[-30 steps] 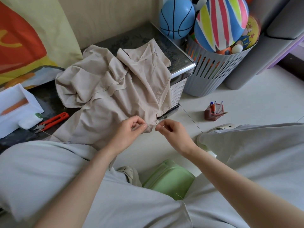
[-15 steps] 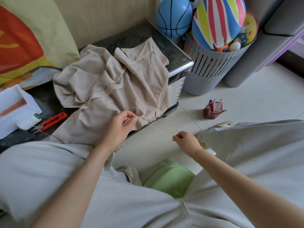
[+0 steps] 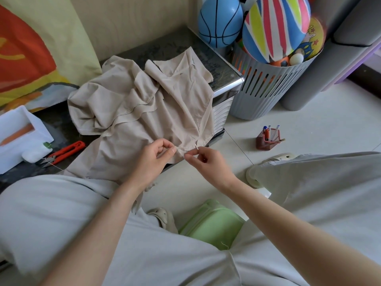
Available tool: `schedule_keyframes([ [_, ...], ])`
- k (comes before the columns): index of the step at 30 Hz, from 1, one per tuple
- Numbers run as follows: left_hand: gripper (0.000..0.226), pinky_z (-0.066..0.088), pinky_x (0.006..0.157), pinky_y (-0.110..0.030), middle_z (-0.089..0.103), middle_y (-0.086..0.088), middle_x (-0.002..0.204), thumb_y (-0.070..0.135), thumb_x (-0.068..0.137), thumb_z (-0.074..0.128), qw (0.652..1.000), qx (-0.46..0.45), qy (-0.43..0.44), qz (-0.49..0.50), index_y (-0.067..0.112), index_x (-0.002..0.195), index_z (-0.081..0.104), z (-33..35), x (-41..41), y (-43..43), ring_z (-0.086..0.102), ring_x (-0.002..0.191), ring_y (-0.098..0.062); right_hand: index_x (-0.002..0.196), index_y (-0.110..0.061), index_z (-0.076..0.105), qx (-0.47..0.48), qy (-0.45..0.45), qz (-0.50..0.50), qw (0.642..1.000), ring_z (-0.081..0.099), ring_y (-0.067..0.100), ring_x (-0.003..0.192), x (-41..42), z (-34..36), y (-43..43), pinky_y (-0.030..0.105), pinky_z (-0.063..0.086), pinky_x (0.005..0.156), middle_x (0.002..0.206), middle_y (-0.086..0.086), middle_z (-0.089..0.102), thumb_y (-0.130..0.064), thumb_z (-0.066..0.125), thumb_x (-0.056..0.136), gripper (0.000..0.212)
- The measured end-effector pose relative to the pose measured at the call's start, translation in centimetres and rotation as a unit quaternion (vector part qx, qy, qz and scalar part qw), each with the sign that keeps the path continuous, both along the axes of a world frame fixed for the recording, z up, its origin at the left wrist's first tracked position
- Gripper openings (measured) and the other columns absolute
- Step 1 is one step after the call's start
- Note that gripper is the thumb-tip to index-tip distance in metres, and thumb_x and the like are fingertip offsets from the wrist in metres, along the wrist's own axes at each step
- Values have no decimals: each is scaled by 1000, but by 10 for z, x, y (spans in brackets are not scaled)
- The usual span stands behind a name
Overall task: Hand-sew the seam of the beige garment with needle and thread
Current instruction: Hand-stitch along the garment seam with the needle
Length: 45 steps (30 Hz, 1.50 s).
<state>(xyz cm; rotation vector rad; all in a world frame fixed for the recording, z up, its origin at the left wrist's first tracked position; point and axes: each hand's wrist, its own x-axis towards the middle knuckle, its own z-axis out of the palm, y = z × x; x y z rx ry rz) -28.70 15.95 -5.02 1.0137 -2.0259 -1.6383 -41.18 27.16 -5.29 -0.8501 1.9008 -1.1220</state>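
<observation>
Beige garment (image 3: 144, 104) is heaped on the dark table (image 3: 169, 44), its near edge pinched in the left hand (image 3: 152, 159). Right hand (image 3: 206, 162) pinches the needle (image 3: 196, 146) right at the seam. Looks mid-stitch to me, so next it needs the tip poked through close to the fold.

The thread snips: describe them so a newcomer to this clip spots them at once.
Find the dark tabletop under the beige garment. Left of the garment, beside the white box, lie the thread snips: the only tool there, with orange-red handles.
</observation>
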Motion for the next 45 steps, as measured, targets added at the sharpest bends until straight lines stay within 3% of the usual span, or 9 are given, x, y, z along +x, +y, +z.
schedule_keyframes([
  [3, 11, 29, 42, -4, 60, 9, 60, 4, 94, 53, 1000, 18, 7, -8, 5, 84, 58, 2, -1, 2, 42, 39, 6, 83, -19, 67, -10, -9, 18, 1000, 29, 6, 43, 8, 4, -8, 16, 24, 45, 42, -12, 30, -34, 64, 88, 16],
  [7, 10, 34, 52, -13, 59, -21, 70, 9, 93, 57, 1000, -12, -6, -22, 7, 84, 60, 0, 2, 0, 46, 57, -5, 66, -25, 58, -2, 9, 2, 1000, 32, 6, 45, 13, 3, -12, 15, 28, 46, 51, -10, 33, -30, 61, 90, 25],
  [11, 12, 36, 56, -10, 57, -8, 68, 8, 93, 56, 1000, -9, -9, -15, 13, 82, 58, -2, 3, -2, 47, 58, -1, 67, -19, 54, 21, 21, -19, 999, 37, 7, 50, 10, 4, -10, 14, 33, 51, 54, -9, 39, -25, 58, 91, 25],
  [14, 13, 34, 56, -18, 54, -20, 70, 12, 93, 57, 1000, -16, -13, -13, 16, 81, 58, -7, 3, -5, 44, 65, -15, 66, -18, 49, 38, 22, -30, 999, 37, 8, 54, 3, 1, -5, 16, 32, 52, 56, -8, 40, -21, 57, 89, 25],
  [22, 16, 30, 58, -30, 48, -12, 70, 11, 94, 55, 1000, -17, -7, 1, 18, 80, 56, -8, 3, -6, 37, 66, -19, 73, -8, 57, 119, 5, -33, 992, 36, 10, 52, -12, -19, 17, 15, 29, 43, 55, -4, 42, -8, 55, 84, 12],
  [30, 17, 29, 48, -14, 49, -14, 69, 8, 94, 55, 1000, -20, -14, -10, 16, 79, 55, -7, 2, -4, 36, 52, -3, 71, -11, 57, 205, 15, -7, 979, 40, 10, 55, -16, -37, 26, 21, 29, 48, 60, -4, 48, -10, 54, 84, 13],
  [34, 15, 31, 53, -16, 52, -16, 71, 8, 93, 57, 1000, -19, -17, -10, 16, 79, 56, -9, 2, -4, 40, 62, -13, 76, -12, 59, 222, 16, 1, 975, 42, 11, 56, -18, -39, 24, 20, 31, 48, 61, -4, 48, -11, 54, 85, 10],
  [38, 14, 34, 57, -16, 55, -9, 71, 10, 93, 57, 1000, -11, -5, -6, 17, 80, 59, -5, 3, -4, 44, 65, -11, 105, -15, 58, 145, 53, -23, 988, 44, 10, 60, -20, -34, 20, 13, 33, 53, 64, -5, 44, -13, 55, 88, 17],
  [45, 12, 29, 46, -8, 53, 14, 57, 8, 92, 57, 999, 19, 2, -31, 12, 81, 59, 3, 2, 2, 38, 47, 2, 106, -21, 62, -15, 52, 14, 998, 38, 2, 49, -14, -3, -5, 14, 32, 52, 58, -11, 36, -24, 51, 96, 15],
])
